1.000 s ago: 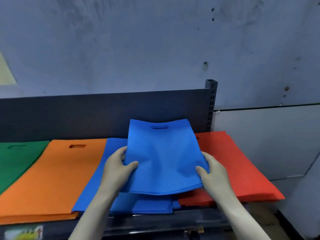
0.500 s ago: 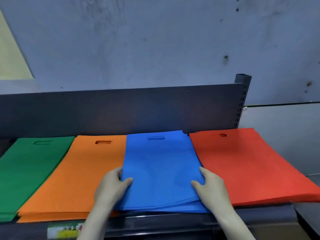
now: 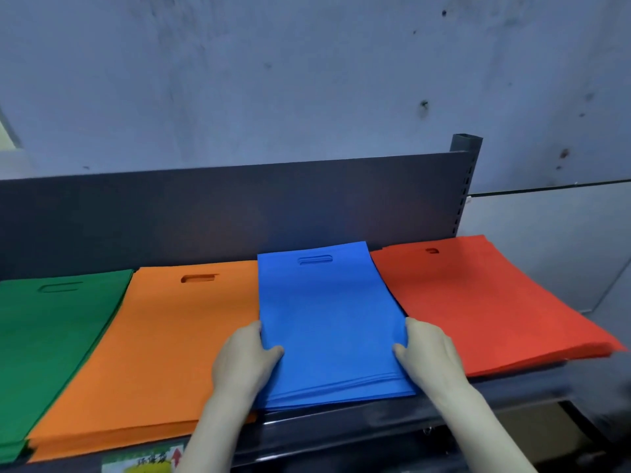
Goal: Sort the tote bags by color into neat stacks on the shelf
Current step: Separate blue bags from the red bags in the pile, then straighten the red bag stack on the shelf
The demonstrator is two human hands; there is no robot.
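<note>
Four flat stacks of tote bags lie side by side on a dark shelf [image 3: 375, 418]: green [image 3: 51, 343] at the left, then orange [image 3: 164, 349], blue [image 3: 327, 319] and red [image 3: 478, 302]. My left hand [image 3: 244, 360] grips the left edge of the blue stack near its front, thumb on top. My right hand [image 3: 426, 356] grips the stack's right edge the same way. The blue stack lies flat on the shelf, its handle cut-out toward the back panel.
A dark back panel [image 3: 205, 216] rises behind the stacks, with a slotted metal upright [image 3: 464, 186] at its right end. A grey wall stands behind. A green and yellow label [image 3: 143, 464] sits on the shelf's front edge.
A second ago my hands held a batch of blue bags raised above the blue stack. They have lowered it onto the stack and now hold the stack's sides, squared between orange and red.
</note>
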